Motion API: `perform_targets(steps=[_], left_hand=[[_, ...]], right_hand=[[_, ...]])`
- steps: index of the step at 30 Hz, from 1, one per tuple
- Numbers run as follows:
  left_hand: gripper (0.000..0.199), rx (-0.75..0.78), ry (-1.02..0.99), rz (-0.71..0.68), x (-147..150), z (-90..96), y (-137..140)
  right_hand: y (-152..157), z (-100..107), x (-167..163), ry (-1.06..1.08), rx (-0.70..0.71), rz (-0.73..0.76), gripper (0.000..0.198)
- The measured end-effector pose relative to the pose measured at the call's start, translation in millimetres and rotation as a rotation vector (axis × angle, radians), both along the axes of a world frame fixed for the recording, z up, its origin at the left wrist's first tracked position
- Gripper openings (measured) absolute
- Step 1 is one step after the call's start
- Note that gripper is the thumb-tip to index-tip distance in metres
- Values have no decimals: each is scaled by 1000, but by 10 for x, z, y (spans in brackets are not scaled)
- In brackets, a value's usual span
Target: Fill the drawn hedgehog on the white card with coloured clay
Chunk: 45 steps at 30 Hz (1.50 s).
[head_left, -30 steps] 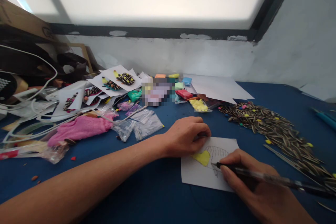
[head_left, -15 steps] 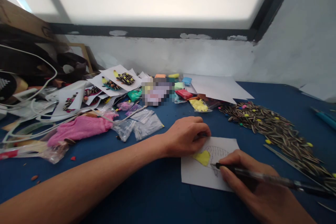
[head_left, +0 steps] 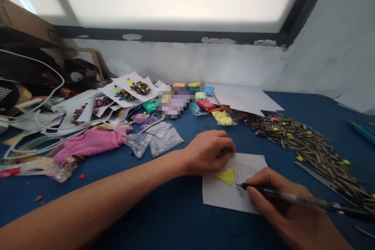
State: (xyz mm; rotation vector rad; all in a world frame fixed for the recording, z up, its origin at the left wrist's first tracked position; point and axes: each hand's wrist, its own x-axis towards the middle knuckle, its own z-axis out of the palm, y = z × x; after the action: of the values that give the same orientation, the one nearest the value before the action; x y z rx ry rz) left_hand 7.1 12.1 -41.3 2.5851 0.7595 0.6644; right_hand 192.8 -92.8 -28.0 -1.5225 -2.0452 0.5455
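A white sheet of paper [head_left: 218, 195] lies on the blue table, bearing a pen outline with rows of small marks and a flat yellow clay patch [head_left: 227, 177]. My left hand [head_left: 209, 152] rests on its upper left corner, fingers curled inward; what they hold, if anything, is hidden. Between the thumb and fingers of my right hand [head_left: 288, 207] is a black pen [head_left: 304, 199], slanting to the right. The pen's tip is at the drawing, just right of the yellow patch; whether it touches the paper is hard to tell.
Striped sunflower seeds [head_left: 310, 144] are heaped at the right, tweezers [head_left: 319, 177] beside them. Behind sit colored clay packs [head_left: 205, 104] and blank paper [head_left: 243, 97]. Seed-decorated cards [head_left: 140, 88], pink clay [head_left: 90, 144], plastic bags [head_left: 165, 138] and white cables [head_left: 43, 150] crowd the left.
The pen tip and my right hand have shifted very slightly to the right. My left hand keeps its place on the paper.
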Motion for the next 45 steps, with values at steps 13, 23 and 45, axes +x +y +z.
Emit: perform_targets(steps=[13, 23, 45], left_hand=[[17, 1, -13, -6, -2, -15, 1], [16, 4, -16, -9, -3, -18, -5], [16, 4, -7, -7, 4, -10, 6]], right_hand=[[-62, -4, -36, 7, -4, -82, 17], [-17, 11, 72, 9, 77, -76, 19], [16, -21, 119, -52, 54, -89, 16]])
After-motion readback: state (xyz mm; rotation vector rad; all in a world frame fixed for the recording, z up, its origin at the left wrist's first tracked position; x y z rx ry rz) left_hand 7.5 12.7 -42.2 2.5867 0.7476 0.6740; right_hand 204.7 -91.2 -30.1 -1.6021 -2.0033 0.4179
